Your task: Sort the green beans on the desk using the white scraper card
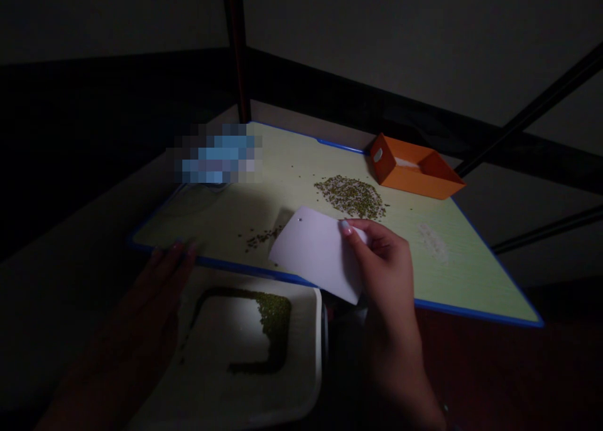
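Note:
My right hand (384, 264) pinches a thin white card (315, 249) by its right end, with the thumb on top. The card is tilted over the near edge of a pale green board (471, 286) with a blue rim. By the card's left edge lies a thin scatter of small dark green seeds (257, 239). A bigger pile of green seeds (353, 195) is spread behind the card. Below the board's edge, a white plastic tub (311, 393) has more seeds along its inside corners. My left hand (136, 324), in shadow, stretches its fingers to the board's near rim at the tub's left.
An orange open box (414, 167) stands at the board's back right corner, with something pale inside. A blurred-out blue item (217, 158) lies at the back left. A whitish patch (432, 242) marks the board's right side. A dark post (237, 48) rises behind.

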{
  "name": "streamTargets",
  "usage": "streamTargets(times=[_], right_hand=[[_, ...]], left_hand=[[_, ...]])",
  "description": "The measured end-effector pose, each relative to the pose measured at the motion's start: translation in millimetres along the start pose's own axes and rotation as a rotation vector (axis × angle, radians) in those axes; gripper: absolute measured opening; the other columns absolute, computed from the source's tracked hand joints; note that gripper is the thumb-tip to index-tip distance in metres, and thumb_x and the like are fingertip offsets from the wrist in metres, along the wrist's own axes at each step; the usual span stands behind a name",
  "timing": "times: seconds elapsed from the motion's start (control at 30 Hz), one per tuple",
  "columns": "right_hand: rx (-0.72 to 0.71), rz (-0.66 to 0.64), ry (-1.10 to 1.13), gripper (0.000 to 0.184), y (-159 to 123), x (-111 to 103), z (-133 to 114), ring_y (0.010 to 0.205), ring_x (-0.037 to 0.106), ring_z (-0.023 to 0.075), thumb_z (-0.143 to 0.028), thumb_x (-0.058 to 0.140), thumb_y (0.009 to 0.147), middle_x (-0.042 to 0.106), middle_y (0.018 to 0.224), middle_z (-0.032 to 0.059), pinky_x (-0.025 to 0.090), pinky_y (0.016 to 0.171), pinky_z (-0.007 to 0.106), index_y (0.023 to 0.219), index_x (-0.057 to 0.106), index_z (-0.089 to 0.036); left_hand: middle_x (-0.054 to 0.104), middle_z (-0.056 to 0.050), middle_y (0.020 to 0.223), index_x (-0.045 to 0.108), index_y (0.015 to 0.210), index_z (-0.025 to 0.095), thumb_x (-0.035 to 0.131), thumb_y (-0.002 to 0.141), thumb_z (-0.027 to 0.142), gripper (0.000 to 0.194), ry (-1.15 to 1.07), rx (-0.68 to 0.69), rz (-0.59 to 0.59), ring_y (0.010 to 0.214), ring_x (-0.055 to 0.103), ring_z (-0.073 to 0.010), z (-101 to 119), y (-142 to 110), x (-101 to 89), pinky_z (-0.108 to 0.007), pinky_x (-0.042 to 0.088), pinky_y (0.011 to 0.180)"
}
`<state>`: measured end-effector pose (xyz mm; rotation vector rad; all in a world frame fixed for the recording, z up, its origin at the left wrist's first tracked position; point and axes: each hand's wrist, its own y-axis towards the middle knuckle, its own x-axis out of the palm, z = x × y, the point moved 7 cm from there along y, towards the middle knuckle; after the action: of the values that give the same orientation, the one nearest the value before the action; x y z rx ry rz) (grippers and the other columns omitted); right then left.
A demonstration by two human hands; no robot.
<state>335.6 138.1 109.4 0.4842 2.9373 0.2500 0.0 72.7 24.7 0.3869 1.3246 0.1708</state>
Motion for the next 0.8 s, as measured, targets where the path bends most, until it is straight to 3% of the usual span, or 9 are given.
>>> streamTargets(times=[0.2,0.4,0.8], right_hand=[[0.003,-0.062,0.006,0.017,-3,7,-2,0.059,0.058,0.0131,-0.037,0.076,0.079,0.075,0.07,0.0008,0.043,0.052,0.025,0.08,0.082,-0.021],[-0.032,0.117,-0.086,0.023,5,-16,0,0.057,0.055,0.0126,-0.041,0.076,0.08,0.073,0.07,0.0012,0.041,0.051,0.025,0.083,0.081,-0.019],[-0.055,0.16,-0.134,0.026,7,-16,-2,0.058,0.055,0.0143,-0.042,0.074,0.08,0.071,0.068,0.0014,0.042,0.054,0.028,0.085,0.081,-0.018]], left_hand=[[0.04,-0.002,0.168,0.01,0.157,0.045,0.032,0.096,0.024,0.069,0.008,0.012,0.022,0.154,0.035,-0.0287,3,4,-3.9,-0.053,0.057,0.113],[0.038,-0.004,0.169,0.013,0.158,0.042,0.032,0.095,0.024,0.068,0.007,0.003,0.014,0.155,0.033,-0.029,3,3,-3.5,-0.053,0.056,0.114],[0.036,-0.003,0.169,0.009,0.158,0.041,0.034,0.094,0.019,0.072,0.02,0.026,0.022,0.155,0.033,-0.0285,3,1,-4.6,-0.051,0.055,0.116]])
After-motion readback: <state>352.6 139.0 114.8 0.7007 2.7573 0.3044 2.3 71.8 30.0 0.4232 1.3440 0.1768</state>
